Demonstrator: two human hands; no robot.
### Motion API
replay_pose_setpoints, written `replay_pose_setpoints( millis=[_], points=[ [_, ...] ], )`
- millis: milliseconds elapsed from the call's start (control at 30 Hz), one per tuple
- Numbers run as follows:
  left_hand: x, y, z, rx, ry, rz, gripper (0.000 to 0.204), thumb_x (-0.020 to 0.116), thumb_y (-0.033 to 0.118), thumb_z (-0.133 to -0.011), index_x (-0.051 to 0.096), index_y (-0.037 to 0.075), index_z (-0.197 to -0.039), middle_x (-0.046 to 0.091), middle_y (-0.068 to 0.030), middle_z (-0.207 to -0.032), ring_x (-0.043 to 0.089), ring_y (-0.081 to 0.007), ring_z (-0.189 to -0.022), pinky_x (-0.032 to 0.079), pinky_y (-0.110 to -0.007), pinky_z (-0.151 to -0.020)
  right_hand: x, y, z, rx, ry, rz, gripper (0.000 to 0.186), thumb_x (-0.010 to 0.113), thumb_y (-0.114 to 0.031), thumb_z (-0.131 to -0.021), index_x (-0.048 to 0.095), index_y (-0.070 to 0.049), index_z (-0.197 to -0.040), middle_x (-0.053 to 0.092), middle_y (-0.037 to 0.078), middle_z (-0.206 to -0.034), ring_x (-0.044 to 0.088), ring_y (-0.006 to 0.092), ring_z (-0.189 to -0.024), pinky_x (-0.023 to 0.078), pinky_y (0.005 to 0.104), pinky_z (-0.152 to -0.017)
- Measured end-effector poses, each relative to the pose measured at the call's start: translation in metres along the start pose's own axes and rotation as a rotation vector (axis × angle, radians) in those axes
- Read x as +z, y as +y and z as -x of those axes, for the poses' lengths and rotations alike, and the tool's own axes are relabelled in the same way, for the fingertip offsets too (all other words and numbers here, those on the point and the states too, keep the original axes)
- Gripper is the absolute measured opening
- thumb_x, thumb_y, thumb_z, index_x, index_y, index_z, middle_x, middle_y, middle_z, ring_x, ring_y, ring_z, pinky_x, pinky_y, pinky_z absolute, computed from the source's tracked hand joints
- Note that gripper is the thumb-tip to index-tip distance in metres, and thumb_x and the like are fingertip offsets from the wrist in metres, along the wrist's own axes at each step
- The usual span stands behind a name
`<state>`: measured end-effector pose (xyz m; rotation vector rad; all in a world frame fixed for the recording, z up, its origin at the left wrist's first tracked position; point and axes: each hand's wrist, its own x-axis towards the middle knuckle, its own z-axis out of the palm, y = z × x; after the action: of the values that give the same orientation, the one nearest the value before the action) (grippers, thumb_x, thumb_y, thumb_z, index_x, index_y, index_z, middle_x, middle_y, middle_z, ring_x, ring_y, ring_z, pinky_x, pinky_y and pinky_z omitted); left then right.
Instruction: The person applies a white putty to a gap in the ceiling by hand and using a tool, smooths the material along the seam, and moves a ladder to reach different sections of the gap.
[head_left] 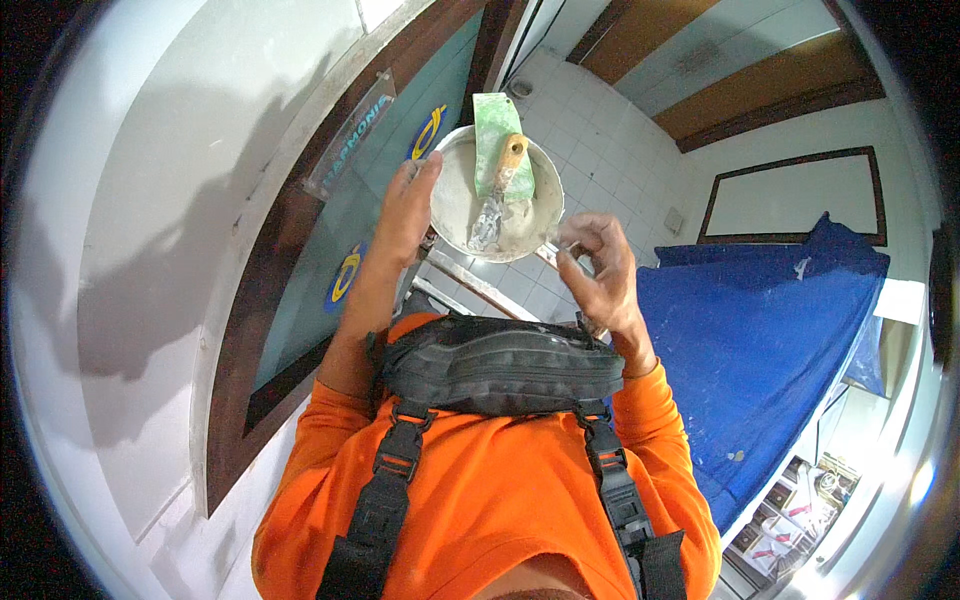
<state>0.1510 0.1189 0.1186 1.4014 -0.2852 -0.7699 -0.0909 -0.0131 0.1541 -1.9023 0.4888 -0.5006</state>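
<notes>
My left hand [405, 205] grips the rim of a round white bowl [452, 205] smeared with pale putty. Inside the bowl lie a putty knife [497, 195] with a wooden handle and a green flat scraper [495, 135]. My right hand [598, 270] is raised to the right of the bowl, its fingers curled around a small thing that I cannot make out. Both orange sleeves rise from the lower edge, with a black chest pack [500, 365] between them.
A dark wooden door frame [265, 300] with a teal glass panel [400, 150] stands at the left beside a white wall [150, 200]. White floor tiles [610, 150] lie below. A blue sheet [760, 340] covers a large thing at the right.
</notes>
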Motion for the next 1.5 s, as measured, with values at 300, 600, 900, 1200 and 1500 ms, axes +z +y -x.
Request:
replay_pose_setpoints(
  millis=[300, 600, 900, 1200, 1500],
  points=[
    [-0.002, -0.017, -0.013, 0.180, -0.006, -0.113, 0.039, 0.061, 0.039, -0.101, 0.063, 0.001, -0.106, 0.060, -0.0015, -0.086, 0.051, -0.0078, -0.076, 0.043, -0.025, -0.067, -0.008, 0.002, -0.052, -0.056, -0.276, 0.437, 0.067, 0.065, -0.007, -0.076, 0.036, -0.003, -0.136, 0.069, 0.026, -0.096, 0.067, 0.0470, -0.080, 0.053, 0.0537, -0.074],
    [-0.001, -0.035, -0.024, 0.100, 0.039, -0.053, 0.036, 0.061, 0.038, -0.101, 0.063, 0.002, -0.105, 0.059, -0.0007, -0.087, 0.049, -0.0072, -0.078, 0.041, -0.024, -0.068, 0.000, 0.014, -0.056, 0.089, -0.356, 0.405, 0.073, 0.064, -0.008, -0.076, 0.032, -0.003, -0.141, 0.063, 0.026, -0.072, 0.064, 0.0487, -0.073, 0.051, 0.0552, -0.072],
    [0.002, -0.042, -0.028, 0.117, 0.030, -0.013, 0.035, 0.059, 0.036, -0.102, 0.063, 0.002, -0.105, 0.061, -0.0019, -0.090, 0.051, -0.0077, -0.081, 0.043, -0.025, -0.071, 0.007, 0.025, -0.056, 0.039, -0.416, 0.396, 0.070, 0.065, -0.005, -0.075, 0.033, -0.004, -0.138, 0.063, 0.025, -0.072, 0.065, 0.0476, -0.073, 0.052, 0.0540, -0.070],
    [-0.003, -0.037, -0.030, 0.113, -0.070, -0.045, 0.033, 0.056, 0.033, -0.104, 0.062, 0.001, -0.107, 0.062, -0.0017, -0.092, 0.052, -0.0072, -0.084, 0.044, -0.025, -0.074, -0.010, 0.044, -0.067, -0.136, -0.300, 0.559, 0.067, 0.064, -0.007, -0.075, 0.036, -0.004, -0.136, 0.065, 0.023, -0.073, 0.065, 0.0446, -0.066, 0.053, 0.0537, -0.063],
    [0.009, -0.027, -0.023, 0.163, -0.001, 0.031, 0.034, 0.057, 0.034, -0.104, 0.063, 0.001, -0.107, 0.065, -0.0039, -0.093, 0.056, -0.0082, -0.084, 0.046, -0.025, -0.075, -0.009, 0.024, -0.064, -0.003, -0.450, 0.849, 0.065, 0.060, -0.010, -0.077, 0.036, -0.003, -0.137, 0.067, 0.022, -0.074, 0.066, 0.0439, -0.064, 0.055, 0.0541, -0.060]
  ],
)
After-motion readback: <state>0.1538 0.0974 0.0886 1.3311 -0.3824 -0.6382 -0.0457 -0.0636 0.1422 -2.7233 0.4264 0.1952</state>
